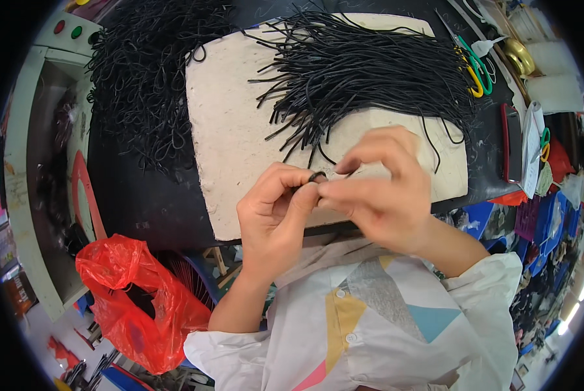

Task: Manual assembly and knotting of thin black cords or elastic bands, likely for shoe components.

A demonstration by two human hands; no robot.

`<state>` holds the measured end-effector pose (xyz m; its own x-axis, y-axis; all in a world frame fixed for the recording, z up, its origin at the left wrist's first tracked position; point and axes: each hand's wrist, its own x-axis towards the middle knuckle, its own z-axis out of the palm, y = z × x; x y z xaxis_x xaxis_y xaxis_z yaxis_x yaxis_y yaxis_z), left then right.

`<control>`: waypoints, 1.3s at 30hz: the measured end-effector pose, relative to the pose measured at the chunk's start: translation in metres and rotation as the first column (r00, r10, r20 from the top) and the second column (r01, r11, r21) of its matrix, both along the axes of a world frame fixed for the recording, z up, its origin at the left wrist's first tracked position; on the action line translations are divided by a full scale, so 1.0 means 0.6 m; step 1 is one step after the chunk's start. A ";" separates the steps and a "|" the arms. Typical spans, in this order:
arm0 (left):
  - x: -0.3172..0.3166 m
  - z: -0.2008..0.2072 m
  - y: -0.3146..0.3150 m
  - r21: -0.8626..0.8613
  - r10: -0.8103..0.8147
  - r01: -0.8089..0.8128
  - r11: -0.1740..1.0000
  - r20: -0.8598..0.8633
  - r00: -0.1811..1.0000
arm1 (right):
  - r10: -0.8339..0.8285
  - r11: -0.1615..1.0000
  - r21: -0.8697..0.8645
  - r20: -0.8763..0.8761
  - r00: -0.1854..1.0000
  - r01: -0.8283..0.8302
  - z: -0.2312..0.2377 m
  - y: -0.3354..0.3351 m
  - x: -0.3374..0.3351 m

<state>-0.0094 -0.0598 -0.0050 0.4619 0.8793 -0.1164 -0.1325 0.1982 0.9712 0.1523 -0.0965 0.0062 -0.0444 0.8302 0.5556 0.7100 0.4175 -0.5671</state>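
Note:
Over the near edge of a pale board [230,137], my two hands meet at a thin black cord [317,176]. A small curl of that cord shows between the thumb and index finger of my left hand [272,208], which is closed on it. My right hand [389,195] is bent around the same spot, its thumb and fingertips at the cord; motion smears it somewhat. How the cord is looped is mostly hidden by the fingers. Just beyond lies a thick bundle of cut black cords [370,72], loose ends pointing left and toward me.
A heap of looped black cords [145,85] covers the table's far left. Yellow-handled scissors [476,77] and green-handled scissors [482,64] lie at the far right. A red plastic bag [142,300] hangs at the near left, below a white-framed box [28,156].

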 end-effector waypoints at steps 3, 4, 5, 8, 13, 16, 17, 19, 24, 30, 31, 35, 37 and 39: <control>-0.010 0.006 0.000 -0.171 -0.092 0.106 0.980 0.085 0.992 | -0.054 0.850 -0.422 -0.666 0.744 -0.316 0.006 0.005 0.001; -0.010 0.008 0.001 -0.237 -0.111 0.140 0.961 0.130 0.985 | -0.138 0.755 -0.467 -0.799 0.585 -0.460 0.006 0.007 0.004; -0.010 0.007 0.000 -0.234 -0.121 0.153 0.960 0.148 0.982 | -0.120 0.724 -0.455 -0.824 0.554 -0.519 0.003 0.005 0.010; -0.010 0.002 -0.001 -0.228 -0.120 0.155 0.961 0.159 0.980 | -0.299 0.650 -0.451 -0.892 0.340 -0.612 0.011 0.000 0.004; -0.006 0.022 0.005 -0.206 -0.037 0.041 0.978 0.026 0.999 | -0.233 0.737 -0.493 -0.828 0.511 -0.463 0.022 -0.001 -0.002; -0.016 0.022 0.005 -0.181 -0.091 0.082 0.980 -0.044 0.995 | -0.199 0.664 -0.555 -0.777 0.597 -0.501 0.022 -0.002 0.008; -0.020 0.021 0.006 -0.175 -0.118 0.106 0.979 -0.061 0.991 | -0.171 0.638 -0.576 -0.753 0.635 -0.511 0.019 -0.002 0.012; -0.025 0.018 0.010 -0.155 -0.187 0.174 0.972 -0.072 0.980 | 0.027 0.677 -0.585 -0.587 0.809 -0.447 0.019 -0.003 0.018; -0.019 0.026 0.015 -0.241 -0.061 0.034 0.970 -0.102 0.993 | 0.011 0.805 -0.524 -0.458 0.889 -0.279 0.014 -0.010 0.013; -0.027 0.009 0.013 -0.282 -0.064 0.068 0.957 0.020 0.998 | -0.021 0.844 -0.477 -0.487 0.873 -0.246 0.007 -0.010 0.008; -0.028 0.010 0.013 -0.318 -0.033 0.040 0.947 0.025 0.999 | -0.018 0.832 -0.490 -0.493 0.870 -0.261 0.006 -0.012 0.009; -0.021 0.014 0.007 -0.418 0.040 -0.034 0.908 0.005 0.999 | -0.004 0.839 -0.473 -0.500 0.866 -0.269 -0.011 -0.021 0.007; -0.021 0.011 0.005 -0.280 0.036 -0.047 0.959 -0.044 0.998 | -0.046 0.867 -0.452 -0.492 0.869 -0.210 -0.015 -0.021 0.003; -0.023 0.010 0.004 -0.018 0.032 -0.035 0.999 -0.143 0.989 | -0.139 0.884 -0.454 -0.483 0.865 -0.112 -0.015 -0.018 -0.002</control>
